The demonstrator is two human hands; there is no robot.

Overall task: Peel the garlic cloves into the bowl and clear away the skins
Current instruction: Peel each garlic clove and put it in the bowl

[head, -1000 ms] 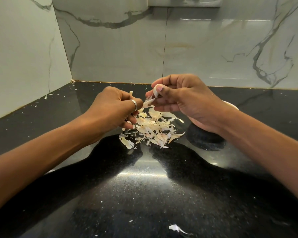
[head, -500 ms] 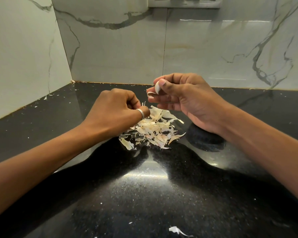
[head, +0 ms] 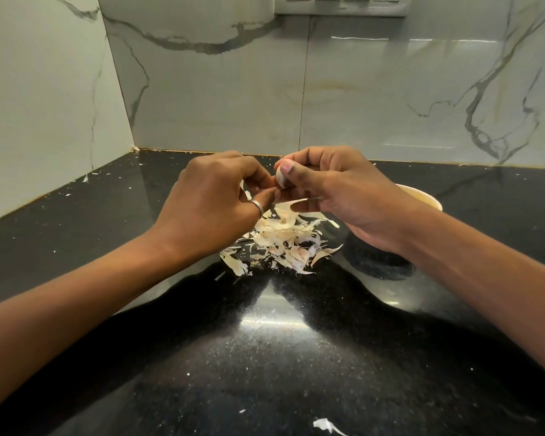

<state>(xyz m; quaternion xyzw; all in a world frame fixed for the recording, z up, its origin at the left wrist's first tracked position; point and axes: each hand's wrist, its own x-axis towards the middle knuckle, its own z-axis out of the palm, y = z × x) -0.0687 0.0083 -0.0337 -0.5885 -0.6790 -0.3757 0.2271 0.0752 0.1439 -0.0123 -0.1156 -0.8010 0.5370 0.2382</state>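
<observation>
My right hand (head: 331, 190) pinches a pale garlic clove (head: 280, 180) between thumb and fingers, held above the counter. My left hand (head: 214, 196), with a ring on one finger, has its fingertips curled against the clove's lower side, pinching at its skin. A strip of skin (head: 298, 204) hangs under my right fingers. Below both hands lies a pile of garlic skins (head: 283, 243) on the black counter. A pale bowl (head: 422, 199) stands behind my right wrist; only part of its rim shows, and its contents are hidden.
The black speckled counter (head: 265, 357) meets marble walls at the back and left. Small skin flakes lie scattered near the left wall (head: 88, 177), and one loose skin piece (head: 326, 424) sits near the front edge. A switch panel (head: 340, 4) is on the back wall.
My left hand, which had dropped to the skin pile, has risen back to the clove. My right hand has kept holding the clove at about the same height.
</observation>
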